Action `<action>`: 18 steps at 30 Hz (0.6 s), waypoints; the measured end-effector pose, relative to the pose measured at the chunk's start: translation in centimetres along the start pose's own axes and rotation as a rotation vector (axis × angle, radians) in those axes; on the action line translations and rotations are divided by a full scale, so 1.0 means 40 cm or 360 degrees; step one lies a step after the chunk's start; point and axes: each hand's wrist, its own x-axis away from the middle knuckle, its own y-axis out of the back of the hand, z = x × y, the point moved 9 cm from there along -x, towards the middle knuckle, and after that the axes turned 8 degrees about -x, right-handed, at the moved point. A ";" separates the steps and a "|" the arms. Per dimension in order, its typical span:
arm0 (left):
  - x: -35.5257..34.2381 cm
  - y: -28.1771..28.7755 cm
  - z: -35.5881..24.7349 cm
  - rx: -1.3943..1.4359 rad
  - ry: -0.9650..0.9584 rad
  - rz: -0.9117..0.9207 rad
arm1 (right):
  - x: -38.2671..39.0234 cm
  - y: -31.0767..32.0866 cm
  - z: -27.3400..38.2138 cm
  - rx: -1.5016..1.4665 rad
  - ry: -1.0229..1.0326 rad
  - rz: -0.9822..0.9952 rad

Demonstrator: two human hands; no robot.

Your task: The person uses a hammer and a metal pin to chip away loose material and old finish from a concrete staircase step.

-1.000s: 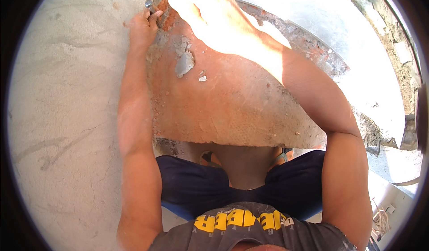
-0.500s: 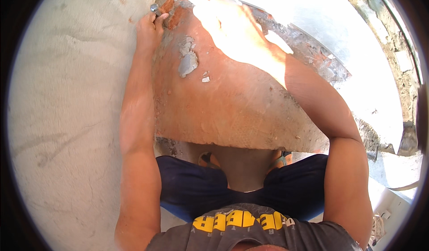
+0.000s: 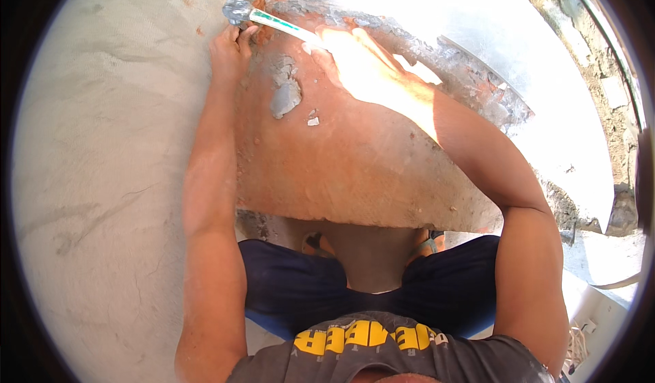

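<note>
At the far left corner of a reddish, dusty ledge (image 3: 355, 171), my left hand (image 3: 228, 47) is closed around a metal chisel, now mostly hidden by my fingers and the hammer head. My right hand (image 3: 372, 62), washed out by bright sunlight, grips the pale, green-striped handle of a hammer (image 3: 283, 25). The hammer's metal head, slightly blurred, is over the chisel's top end; whether they touch I cannot tell. Broken red brick shows beside the chisel. Nearer to me on the ledge lies a grey mortar chunk (image 3: 285, 100), with a small white chip (image 3: 313, 121) beside it.
A plastered grey wall (image 3: 116, 144) runs along the left, next to my left forearm. Along the ledge's far right side is a rough, broken edge (image 3: 477, 86) with a sunlit pale surface beyond. My knees are below the ledge's near edge.
The hammer head has come down to the chisel's top, which showed uncovered before. My right hand has tilted with the handle; my left hand has stayed in place.
</note>
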 end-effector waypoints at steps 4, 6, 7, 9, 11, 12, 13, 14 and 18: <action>0.012 0.000 0.011 0.0058 0.0072 0.0050 | 0.005 0.034 0.091 -0.0032 0.0269 -0.0187; 0.012 0.010 0.014 0.0088 0.0009 0.0010 | 0.010 0.048 0.121 -0.0067 0.0352 -0.0205; 0.009 -0.008 0.004 0.0071 0.0123 0.0103 | 0.010 0.039 0.083 -0.0060 0.0268 -0.0153; 0.011 -0.037 -0.014 0.0037 0.0351 0.0278 | 0.005 0.008 -0.024 -0.0038 0.0108 -0.0049; 0.031 -0.027 0.016 0.0185 0.0112 0.0058 | -0.011 -0.005 -0.019 -0.0050 0.0029 0.0095; 0.046 -0.035 0.025 0.0277 -0.0007 -0.0034 | -0.011 -0.001 0.003 -0.0013 0.0090 0.0054; 0.049 -0.046 0.030 0.0275 0.0053 0.0011 | -0.006 0.003 0.024 0.0031 0.0133 0.0023; 0.052 -0.053 0.037 0.0271 0.0112 0.0057 | 0.000 0.012 0.035 0.0038 0.0089 0.0010; 0.038 -0.033 0.036 0.0288 0.0174 0.0029 | 0.000 0.072 0.135 0.0155 0.0486 -0.0348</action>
